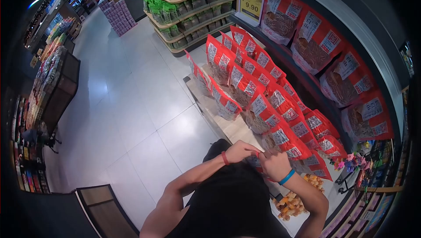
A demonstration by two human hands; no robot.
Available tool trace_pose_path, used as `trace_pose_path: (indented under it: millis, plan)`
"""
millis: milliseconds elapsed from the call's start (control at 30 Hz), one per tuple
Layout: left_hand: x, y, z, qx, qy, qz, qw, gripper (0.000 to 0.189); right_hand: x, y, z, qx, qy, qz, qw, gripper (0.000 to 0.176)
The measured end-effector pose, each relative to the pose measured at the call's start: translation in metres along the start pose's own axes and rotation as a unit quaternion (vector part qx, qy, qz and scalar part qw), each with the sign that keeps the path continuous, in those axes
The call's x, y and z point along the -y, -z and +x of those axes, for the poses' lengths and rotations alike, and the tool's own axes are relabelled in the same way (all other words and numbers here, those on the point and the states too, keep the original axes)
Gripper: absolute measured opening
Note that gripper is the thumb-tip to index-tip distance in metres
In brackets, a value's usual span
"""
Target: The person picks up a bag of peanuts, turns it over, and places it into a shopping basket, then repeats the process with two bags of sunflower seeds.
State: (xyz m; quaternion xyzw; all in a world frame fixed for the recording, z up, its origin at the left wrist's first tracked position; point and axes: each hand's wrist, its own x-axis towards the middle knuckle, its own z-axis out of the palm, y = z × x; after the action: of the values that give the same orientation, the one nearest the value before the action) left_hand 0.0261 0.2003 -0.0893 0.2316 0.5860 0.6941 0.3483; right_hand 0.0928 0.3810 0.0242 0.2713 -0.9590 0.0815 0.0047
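Note:
My left hand (pixel 239 151), with a red band at the wrist, is closed in a pinch at the front edge of the display. Close beside it my right hand (pixel 275 165), wearing a blue wristband, has its fingers bent downward and together. Both hold the red top edge of a bag (pixel 254 161), mostly hidden behind my hands and dark clothing. Just beyond stand rows of upright red-topped bags (pixel 283 141) with white printed labels and clear lower parts showing brown contents. They rest on a light wooden platform (pixel 233 129).
More red bags (pixel 312 40) line a dark shelf at right, near a yellow 9.90 price sign (pixel 251 2). Green-topped packs fill a tiered shelf (pixel 184 14) behind. Orange-brown packaged goods (pixel 293 203) lie low at my right. A product counter (pixel 59 80) stands left across the tiled floor (pixel 127 93).

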Motion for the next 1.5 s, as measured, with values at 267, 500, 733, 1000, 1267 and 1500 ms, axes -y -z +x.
trace_pose_path:
  millis: [267,500,733,1000,1267,1500]
  plan:
    - [-0.017,-0.003,-0.012,0.011,-0.016,0.061,0.998,0.020,-0.017,0.002,-0.004,0.066,-0.039,0.256,0.964,0.011]
    - [-0.022,-0.004,-0.016,0.008,-0.042,0.116,0.992,0.018,-0.002,0.009,-0.004,0.039,-0.073,0.111,0.990,0.013]
    - [-0.051,0.000,-0.027,0.030,-0.089,0.101,0.990,0.017,-0.002,0.028,0.000,0.029,-0.094,0.231,0.968,0.017]
    - [-0.085,0.013,-0.028,0.057,-0.125,0.045,0.989,0.029,0.010,0.064,0.016,-0.062,0.009,0.256,0.965,0.021]
    - [-0.117,0.036,-0.024,0.134,-0.072,0.213,0.965,0.063,-0.002,0.083,0.025,-0.056,-0.001,0.465,0.884,0.022]
    - [-0.159,0.048,-0.008,0.252,-0.107,0.299,0.914,0.063,-0.011,0.101,0.028,-0.053,-0.020,0.574,0.817,0.023]
